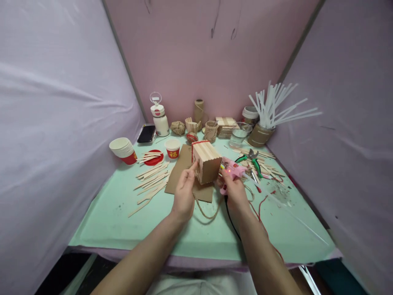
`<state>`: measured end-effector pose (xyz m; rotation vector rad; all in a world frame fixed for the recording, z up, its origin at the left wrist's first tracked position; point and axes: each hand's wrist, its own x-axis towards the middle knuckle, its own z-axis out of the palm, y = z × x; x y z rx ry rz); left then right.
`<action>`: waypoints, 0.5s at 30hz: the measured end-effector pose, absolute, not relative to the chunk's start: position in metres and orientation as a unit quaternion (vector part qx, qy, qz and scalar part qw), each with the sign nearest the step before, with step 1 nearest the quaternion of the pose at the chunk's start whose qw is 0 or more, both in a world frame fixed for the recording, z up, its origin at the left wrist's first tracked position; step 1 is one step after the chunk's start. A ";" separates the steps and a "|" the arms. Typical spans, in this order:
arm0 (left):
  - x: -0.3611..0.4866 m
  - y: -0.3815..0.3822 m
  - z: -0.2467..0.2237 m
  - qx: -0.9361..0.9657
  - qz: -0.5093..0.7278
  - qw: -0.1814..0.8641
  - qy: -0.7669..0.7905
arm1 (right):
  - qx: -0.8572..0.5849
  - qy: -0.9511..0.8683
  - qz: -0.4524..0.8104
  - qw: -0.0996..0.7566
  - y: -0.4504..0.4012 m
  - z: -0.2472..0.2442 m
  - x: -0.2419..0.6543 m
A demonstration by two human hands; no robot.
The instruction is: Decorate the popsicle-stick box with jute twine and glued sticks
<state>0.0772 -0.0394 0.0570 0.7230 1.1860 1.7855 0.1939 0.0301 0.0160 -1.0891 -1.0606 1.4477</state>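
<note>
A small box of pale wooden sticks, with a brown cardboard end and red trim on its far edge, is tilted above the cardboard sheet. Its left side is gripped by my left hand. My right hand is wrapped round a pink glue gun, whose front lies close to the box's right side. A small light glows on the gun. Brown twine hangs in a loop below the box, between my hands.
Wooden sticks and paper cups lie left. A red-and-white cup stands behind the cardboard. Green-handled pliers, a water bowl and a jar of white glue sticks are right. Red cord trails near my right arm.
</note>
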 end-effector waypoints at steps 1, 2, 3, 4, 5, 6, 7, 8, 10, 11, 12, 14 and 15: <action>0.080 -0.041 0.058 0.322 0.705 0.409 0.482 | -0.432 -0.415 0.632 0.493 0.027 0.015 0.189; 0.082 -0.043 0.059 0.354 0.693 0.394 0.489 | -0.416 -0.396 0.658 0.486 0.024 0.014 0.185; 0.083 -0.045 0.059 0.382 0.680 0.381 0.497 | -0.404 -0.378 0.679 0.483 0.021 0.013 0.181; 0.084 -0.046 0.058 0.408 0.664 0.370 0.505 | -0.396 -0.359 0.695 0.482 0.019 0.012 0.179; 0.085 -0.046 0.057 0.430 0.650 0.360 0.513 | -0.392 -0.338 0.706 0.483 0.017 0.011 0.178; 0.086 -0.047 0.055 0.449 0.636 0.351 0.521 | -0.391 -0.320 0.714 0.485 0.015 0.010 0.178; 0.086 -0.046 0.053 0.466 0.623 0.342 0.528 | -0.392 -0.304 0.716 0.491 0.014 0.008 0.180; 0.087 -0.046 0.051 0.482 0.611 0.333 0.532 | -0.394 -0.294 0.713 0.500 0.013 0.007 0.182; 0.090 -0.044 0.048 0.516 0.587 0.314 0.539 | -0.406 -0.289 0.678 0.541 0.012 0.004 0.188; 0.092 -0.042 0.046 0.534 0.572 0.308 0.540 | -0.414 -0.290 0.648 0.570 0.012 0.003 0.192; 0.094 -0.040 0.044 0.554 0.555 0.302 0.542 | -0.421 -0.291 0.614 0.601 0.012 0.003 0.196; 0.098 -0.037 0.040 0.595 0.515 0.289 0.545 | -0.432 -0.295 0.552 0.649 0.013 0.002 0.202; 0.099 -0.035 0.038 0.614 0.496 0.281 0.546 | -0.436 -0.299 0.535 0.659 0.014 0.001 0.205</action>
